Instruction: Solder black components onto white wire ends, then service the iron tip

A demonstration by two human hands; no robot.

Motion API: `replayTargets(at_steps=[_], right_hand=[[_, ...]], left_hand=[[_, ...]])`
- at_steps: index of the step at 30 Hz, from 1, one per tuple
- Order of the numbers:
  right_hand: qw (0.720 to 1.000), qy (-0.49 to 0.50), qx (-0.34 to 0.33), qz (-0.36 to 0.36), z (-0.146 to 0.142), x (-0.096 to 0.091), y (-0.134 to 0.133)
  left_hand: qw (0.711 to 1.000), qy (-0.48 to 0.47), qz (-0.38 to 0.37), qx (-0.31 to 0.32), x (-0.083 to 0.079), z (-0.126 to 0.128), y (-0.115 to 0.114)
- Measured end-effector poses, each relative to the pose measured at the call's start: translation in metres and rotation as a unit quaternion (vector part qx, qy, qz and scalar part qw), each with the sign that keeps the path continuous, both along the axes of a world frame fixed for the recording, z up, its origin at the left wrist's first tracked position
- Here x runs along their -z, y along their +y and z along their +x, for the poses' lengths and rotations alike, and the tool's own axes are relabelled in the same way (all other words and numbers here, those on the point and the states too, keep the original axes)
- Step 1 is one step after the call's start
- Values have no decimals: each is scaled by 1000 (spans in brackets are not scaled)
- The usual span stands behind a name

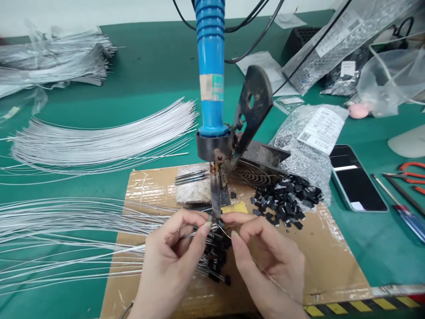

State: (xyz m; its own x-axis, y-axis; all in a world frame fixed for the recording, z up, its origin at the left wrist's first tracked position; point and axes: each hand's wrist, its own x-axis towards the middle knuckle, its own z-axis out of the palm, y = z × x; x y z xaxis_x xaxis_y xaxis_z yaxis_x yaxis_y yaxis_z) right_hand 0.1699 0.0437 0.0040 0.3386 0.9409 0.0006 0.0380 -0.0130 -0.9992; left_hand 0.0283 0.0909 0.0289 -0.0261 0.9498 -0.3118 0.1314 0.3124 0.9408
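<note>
A blue-handled soldering iron (212,57) hangs upright in a black metal holder (254,102), its tip (215,195) pointing down between my hands. Just under the tip, my left hand (174,261) pinches the end of a thin wire between thumb and forefinger; the fingers hide most of it. My right hand (270,257) is closed on a strand of solder wire (270,277), which runs across the palm and reaches toward the tip. Below the fingertips lie several wires with black ends (217,254), partly covered by my left hand.
Small black pieces (285,199) are heaped on the cardboard (325,266) at the right. Bundles of white wire (106,141) lie on the green mat at the left. A phone (358,177), red-handled pliers (411,173) and plastic bags (308,133) occupy the right side.
</note>
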Motion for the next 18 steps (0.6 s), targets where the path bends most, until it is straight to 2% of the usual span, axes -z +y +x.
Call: replayTargets(at_steps=[3,6,9,14,18], right_hand=[[1000,-2,0,3,0,-1,0],[1000,8,-6,-10,1,1,0],[998,41,-20,-32,3,6,2],[993,98,-31,-64,6,12,3],[993,103,-20,-58,6,8,2]], left_hand=[[1000,-7,5,1,2,-2,0],[999,-13,15,30,6,-6,1],[999,2,9,50,9,-9,2],[999,22,-8,49,11,-10,2],[995,24,18,93,14,-15,2]])
